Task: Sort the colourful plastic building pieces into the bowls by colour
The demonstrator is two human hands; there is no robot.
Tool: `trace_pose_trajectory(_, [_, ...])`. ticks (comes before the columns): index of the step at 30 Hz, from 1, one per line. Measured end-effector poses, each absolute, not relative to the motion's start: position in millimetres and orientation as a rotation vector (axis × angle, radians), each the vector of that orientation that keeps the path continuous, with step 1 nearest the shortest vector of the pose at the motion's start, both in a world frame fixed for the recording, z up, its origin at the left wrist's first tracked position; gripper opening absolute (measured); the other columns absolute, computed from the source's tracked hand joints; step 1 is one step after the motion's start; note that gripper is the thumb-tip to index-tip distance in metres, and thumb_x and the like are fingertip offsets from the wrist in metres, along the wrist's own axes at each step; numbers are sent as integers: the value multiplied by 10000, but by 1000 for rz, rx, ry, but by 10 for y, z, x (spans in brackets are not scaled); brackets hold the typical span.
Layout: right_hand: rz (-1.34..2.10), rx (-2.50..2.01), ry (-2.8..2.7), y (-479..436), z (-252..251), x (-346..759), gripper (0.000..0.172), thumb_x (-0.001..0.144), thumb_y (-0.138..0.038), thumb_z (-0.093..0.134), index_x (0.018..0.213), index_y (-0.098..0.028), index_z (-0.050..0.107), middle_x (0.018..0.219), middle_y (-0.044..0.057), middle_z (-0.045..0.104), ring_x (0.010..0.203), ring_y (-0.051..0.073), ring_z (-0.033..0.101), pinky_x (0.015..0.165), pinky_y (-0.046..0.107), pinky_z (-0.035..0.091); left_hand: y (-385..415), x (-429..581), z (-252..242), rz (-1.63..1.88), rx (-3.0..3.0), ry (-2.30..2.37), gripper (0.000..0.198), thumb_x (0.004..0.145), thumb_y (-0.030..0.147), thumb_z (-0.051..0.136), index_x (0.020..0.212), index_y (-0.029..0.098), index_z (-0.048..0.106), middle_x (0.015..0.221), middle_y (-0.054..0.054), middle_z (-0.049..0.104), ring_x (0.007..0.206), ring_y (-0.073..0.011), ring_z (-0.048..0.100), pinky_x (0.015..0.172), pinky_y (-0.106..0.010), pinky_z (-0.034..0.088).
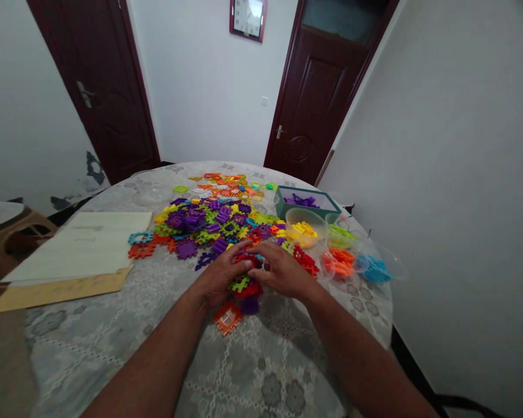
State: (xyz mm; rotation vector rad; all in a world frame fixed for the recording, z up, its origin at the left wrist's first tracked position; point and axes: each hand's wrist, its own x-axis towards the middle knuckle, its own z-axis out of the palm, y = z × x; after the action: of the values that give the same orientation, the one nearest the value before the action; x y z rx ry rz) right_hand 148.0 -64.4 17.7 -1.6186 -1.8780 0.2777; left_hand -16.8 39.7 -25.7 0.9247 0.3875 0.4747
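At the near edge of a pile of colourful plastic gear pieces (207, 223), my two hands meet with thumbs almost touching. My left hand (220, 276) curls its thumb and fingers around the left side of a red gear piece (244, 257). From the right, my right hand (283, 270) grips the same piece, its fingers arched over the top. My fingers cover much of it. Just below lie a lime green gear piece (239, 284) and another red gear (250, 290). Nearer to me are a purple block (250, 306) and an orange square gear piece (228, 318).
On the right stand clear tubs with yellow (303, 229), red, orange (340, 262) and blue pieces (373, 269). Behind them is a green-rimmed box (283, 210) of purple pieces. White papers (81, 244) lie at left on the patterned tablecloth (157, 313). Orange pieces (222, 187) are scattered farther back.
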Motion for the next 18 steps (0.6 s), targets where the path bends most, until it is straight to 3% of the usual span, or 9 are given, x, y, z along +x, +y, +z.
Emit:
trace_pose_trajectory(6, [75, -1698, -1759, -796, 241, 1605, 347, 958, -349, 759, 1278, -239, 681, 1159, 92, 685, 1036, 233, 640, 929, 387, 520, 369, -192, -178, 436, 879, 453, 702, 795, 257, 884, 1448, 247, 627, 1112, -144, 762, 821, -246, 764, 684, -368, 642])
trace_pose_trajectory(11, [-141, -1960, -1611, -1042, 393, 2084, 339, 973, -442, 703, 1221, -210, 695, 1158, 125, 715, 1005, 265, 672, 922, 410, 517, 454, -213, -225, 458, 880, 468, 679, 762, 151, 862, 1401, 249, 657, 1303, -174, 715, 954, -262, 762, 738, -385, 655])
trace_pose_trajectory(14, [-133, -2184, -1418, -1166, 422, 2386, 332, 981, -480, 659, 1137, -192, 717, 1072, 127, 743, 934, 265, 698, 843, 383, 522, 481, -204, -248, 464, 887, 486, 668, 736, 84, 838, 1368, 227, 674, 1346, -186, 701, 1001, -264, 758, 749, -359, 652])
trace_pose_trajectory(18, [-1, -2365, -1220, -1237, 427, 2558, 315, 984, -502, 636, 1030, -204, 724, 1004, 124, 771, 909, 267, 715, 767, 349, 503, 470, -182, -238, 446, 906, 504, 619, 742, 77, 822, 1330, 220, 694, 1325, -173, 714, 914, -238, 762, 706, -349, 650])
